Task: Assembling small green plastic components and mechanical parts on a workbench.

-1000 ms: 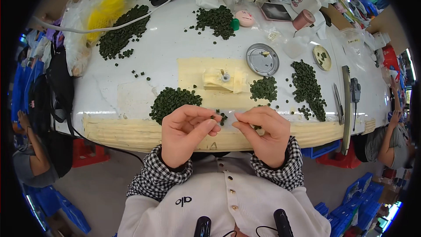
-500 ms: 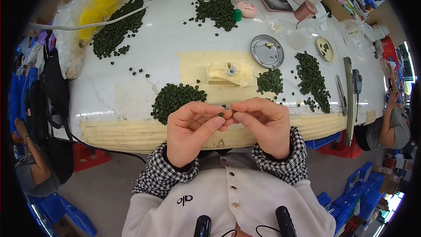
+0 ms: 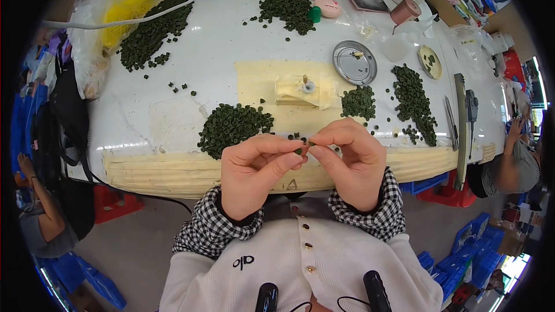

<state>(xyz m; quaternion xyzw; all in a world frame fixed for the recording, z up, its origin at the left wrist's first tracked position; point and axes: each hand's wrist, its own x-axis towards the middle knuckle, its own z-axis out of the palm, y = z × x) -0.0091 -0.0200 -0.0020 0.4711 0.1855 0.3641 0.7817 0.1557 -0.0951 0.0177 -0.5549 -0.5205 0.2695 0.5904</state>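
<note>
Close together above the table's near edge, both hands pinch small dark green pieces. My left hand (image 3: 253, 174) holds a little green round piece (image 3: 299, 151) between thumb and forefinger. My right hand (image 3: 352, 164) pinches another tiny green piece (image 3: 312, 144), its fingertips almost meeting the left ones. The fingers partly cover both pieces, and their exact kind is too small to tell. A few loose green pieces (image 3: 296, 136) lie just beyond the fingertips. Left of them is a heap of dark green pieces (image 3: 234, 132). A smaller heap (image 3: 358, 103) lies right of a tape-wrapped block (image 3: 295, 92).
More green heaps lie at right (image 3: 413, 101), back (image 3: 286, 10) and back left (image 3: 156, 32). A round metal lid (image 3: 354, 63), yellowish dish (image 3: 429, 62), tweezers (image 3: 451, 121) and thread spool (image 3: 406, 11) stand around. A white cable (image 3: 139, 23) crosses the back left. Other people sit at both sides.
My right hand has risen slightly and drawn a little away from the left, showing the pinched pieces more clearly. Loose pieces beyond the fingertips now show better. The view has shifted slightly.
</note>
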